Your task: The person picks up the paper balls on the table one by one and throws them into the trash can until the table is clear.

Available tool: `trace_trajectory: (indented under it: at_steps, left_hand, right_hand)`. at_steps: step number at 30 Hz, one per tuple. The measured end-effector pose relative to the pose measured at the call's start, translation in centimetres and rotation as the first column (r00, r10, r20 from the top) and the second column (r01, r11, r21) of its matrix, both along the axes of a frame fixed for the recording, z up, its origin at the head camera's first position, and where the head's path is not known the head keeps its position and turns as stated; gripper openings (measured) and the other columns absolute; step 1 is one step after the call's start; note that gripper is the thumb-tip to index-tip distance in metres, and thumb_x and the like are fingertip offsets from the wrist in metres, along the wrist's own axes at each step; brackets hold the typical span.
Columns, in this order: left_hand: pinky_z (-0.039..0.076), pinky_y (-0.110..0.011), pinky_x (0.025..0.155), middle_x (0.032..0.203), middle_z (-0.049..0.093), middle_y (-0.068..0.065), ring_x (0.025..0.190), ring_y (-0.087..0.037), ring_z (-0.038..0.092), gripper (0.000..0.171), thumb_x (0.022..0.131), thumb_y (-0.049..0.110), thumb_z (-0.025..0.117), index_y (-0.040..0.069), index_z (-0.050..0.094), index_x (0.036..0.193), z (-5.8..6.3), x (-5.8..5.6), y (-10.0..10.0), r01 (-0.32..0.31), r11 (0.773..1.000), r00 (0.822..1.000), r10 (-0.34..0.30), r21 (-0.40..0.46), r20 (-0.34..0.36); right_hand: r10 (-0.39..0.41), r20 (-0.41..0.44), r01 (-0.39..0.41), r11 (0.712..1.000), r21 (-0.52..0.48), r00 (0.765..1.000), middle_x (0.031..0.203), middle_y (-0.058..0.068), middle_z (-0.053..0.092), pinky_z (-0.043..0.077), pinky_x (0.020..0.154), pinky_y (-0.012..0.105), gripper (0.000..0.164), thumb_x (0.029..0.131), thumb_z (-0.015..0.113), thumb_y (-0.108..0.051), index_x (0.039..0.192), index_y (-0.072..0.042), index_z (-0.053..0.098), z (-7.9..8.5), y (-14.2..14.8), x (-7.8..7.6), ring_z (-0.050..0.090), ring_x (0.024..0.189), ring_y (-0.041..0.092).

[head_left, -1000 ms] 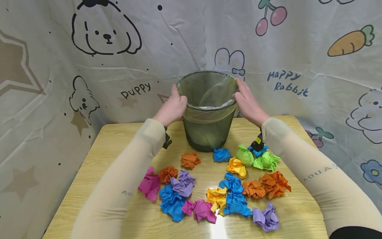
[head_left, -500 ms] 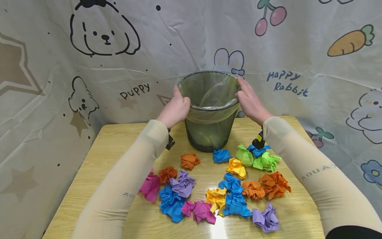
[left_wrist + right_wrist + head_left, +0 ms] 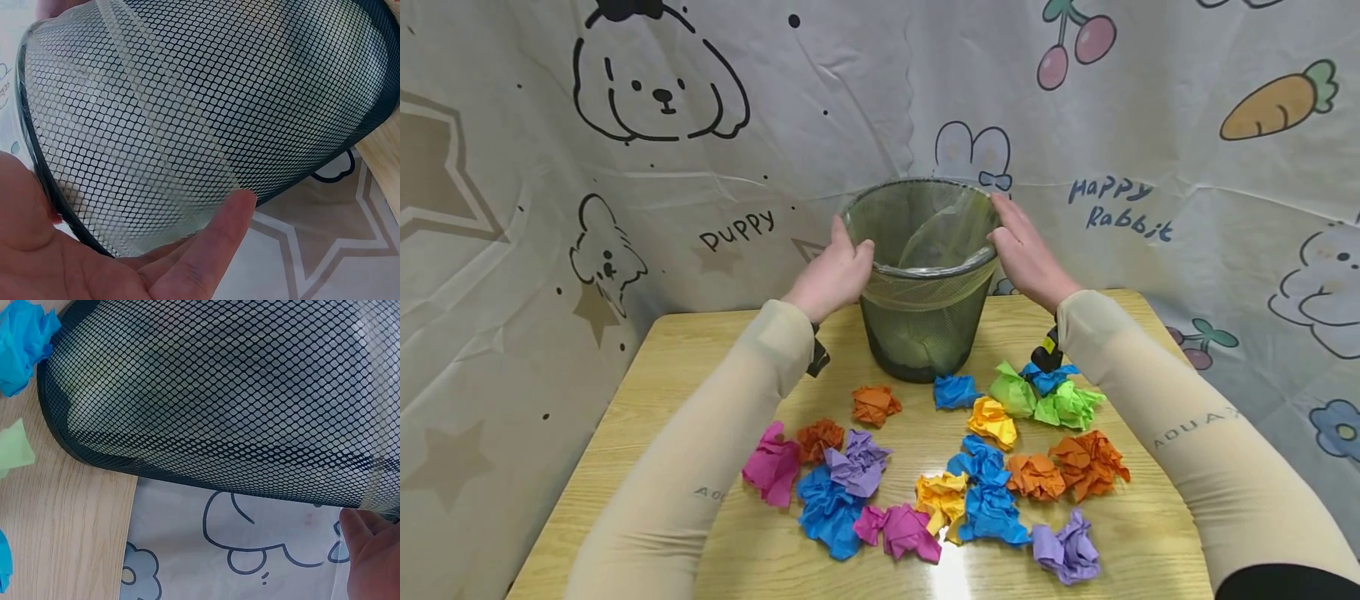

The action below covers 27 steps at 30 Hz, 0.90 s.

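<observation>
A black mesh wastebasket [image 3: 925, 329] stands at the table's far side, lined with a clear plastic bag [image 3: 951, 233] folded over its rim. My left hand [image 3: 835, 271] grips the rim on the left, and in the left wrist view a fingertip [image 3: 240, 203] presses the mesh from outside. On the opposite side my right hand [image 3: 1028, 254] holds the rim; in the right wrist view only part of this hand [image 3: 378, 556] shows at the lower right corner. Nearest the basket's base lie a blue crumpled paper [image 3: 957, 392] and an orange crumpled paper [image 3: 876, 405].
Several more crumpled papers in pink, purple, blue, yellow, green and orange lie across the wooden table [image 3: 685, 350], including a purple one [image 3: 1067, 547] at the front right. A patterned curtain [image 3: 850, 100] hangs directly behind the table.
Between my two hands, the basket's rim has swayed slightly right and then back left. Both hands keep their hold, and the crumpled papers have stayed in place.
</observation>
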State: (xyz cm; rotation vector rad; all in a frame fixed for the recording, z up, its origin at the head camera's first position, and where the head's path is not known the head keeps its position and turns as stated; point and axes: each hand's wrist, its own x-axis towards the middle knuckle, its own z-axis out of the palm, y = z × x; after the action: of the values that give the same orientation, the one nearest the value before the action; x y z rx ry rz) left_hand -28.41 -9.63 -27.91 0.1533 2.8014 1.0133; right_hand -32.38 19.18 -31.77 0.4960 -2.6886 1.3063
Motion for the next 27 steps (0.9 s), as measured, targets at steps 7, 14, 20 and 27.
trace_trajectory:
  at_steps: [7, 14, 20, 27]
  left_hand:
    - [0.033, -0.049, 0.115, 0.169, 0.010, -0.017, 0.146, -0.035, 0.035, 0.093, 0.101, 0.071, 0.021, 0.017, -0.032, 0.155, 0.1, -0.1, -1.2, 0.007, 1.000, 1.000, -0.007, 0.025, 0.003]
    - [0.001, -0.045, 0.123, 0.170, -0.012, -0.011, 0.155, -0.026, -0.007, 0.082, 0.106, 0.058, 0.026, 0.021, -0.021, 0.161, 0.1, -2.1, -2.2, -0.003, 0.993, 0.998, 0.011, 0.121, -0.068]
    - [0.005, -0.050, 0.123, 0.170, -0.018, -0.009, 0.155, -0.025, -0.009, 0.069, 0.108, 0.043, 0.027, 0.023, -0.005, 0.166, 0.1, -3.3, -2.0, 0.017, 0.992, 0.997, -0.007, 0.125, -0.080]
    - [0.011, -0.045, 0.123, 0.168, -0.022, -0.011, 0.155, -0.028, -0.004, 0.066, 0.106, 0.030, 0.019, 0.005, 0.003, 0.164, 0.4, -4.0, -1.8, 0.094, 0.991, 0.993, -0.101, -0.099, -0.067]
  right_hand:
    - [0.000, -0.017, 0.000, 1.000, -0.004, 1.000, 0.172, 0.006, 0.005, 0.003, 0.123, 0.037, 0.067, 0.102, 0.028, -0.021, 0.166, -0.011, 0.009, -0.1, 0.0, -0.2, 0.001, 0.155, 0.016]
    - [0.014, 0.002, -0.014, 1.000, -0.008, 1.000, 0.172, 0.003, 0.005, 0.003, 0.123, 0.037, 0.068, 0.101, 0.028, -0.022, 0.166, -0.012, 0.009, -0.1, -0.2, -0.7, 0.001, 0.155, 0.014]
    - [0.064, 0.020, -0.064, 0.998, -0.019, 0.998, 0.172, 0.002, 0.005, 0.003, 0.123, 0.038, 0.068, 0.100, 0.028, -0.021, 0.166, -0.013, 0.011, -0.4, -0.9, -1.2, 0.001, 0.155, 0.013]
    - [0.074, 0.025, -0.074, 0.997, -0.021, 0.997, 0.172, 0.000, 0.005, 0.003, 0.123, 0.037, 0.069, 0.100, 0.028, -0.020, 0.166, -0.014, 0.010, -0.1, -1.1, -1.1, 0.001, 0.155, 0.013]
